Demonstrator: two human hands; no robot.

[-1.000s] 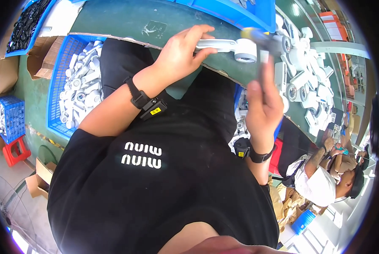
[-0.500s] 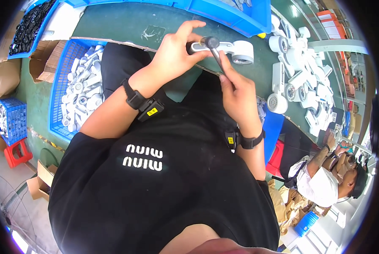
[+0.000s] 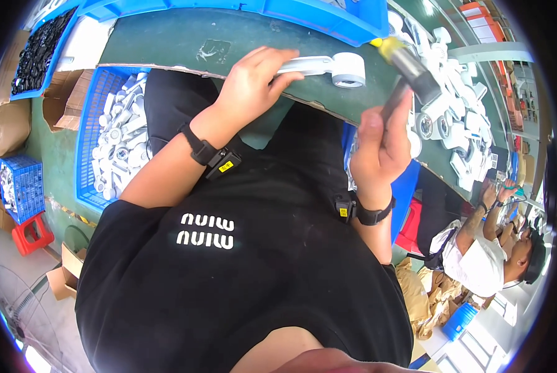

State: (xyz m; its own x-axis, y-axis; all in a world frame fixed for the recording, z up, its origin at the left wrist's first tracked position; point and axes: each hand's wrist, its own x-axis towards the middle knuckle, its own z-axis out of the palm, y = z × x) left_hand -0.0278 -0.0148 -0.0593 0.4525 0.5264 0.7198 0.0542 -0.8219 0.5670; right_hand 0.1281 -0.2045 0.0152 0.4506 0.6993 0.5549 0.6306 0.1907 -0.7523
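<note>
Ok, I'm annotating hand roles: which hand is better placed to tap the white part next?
Probably the right hand: it holds the hammer, right of the white part; the left hand grips that part.

Over your bench (image 3: 166, 40), the part (image 3: 348, 68) in your left hand (image 3: 248, 82) lies left of the hammer (image 3: 413, 73) in your right hand (image 3: 379, 148), a bin (image 3: 319, 23) beyond, a heap of parts (image 3: 455, 121) farther right and a basket (image 3: 90, 133) at your left.

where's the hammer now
The hammer is at the upper right of the head view, in the right hand, its yellow end near the blue bin corner.
</note>
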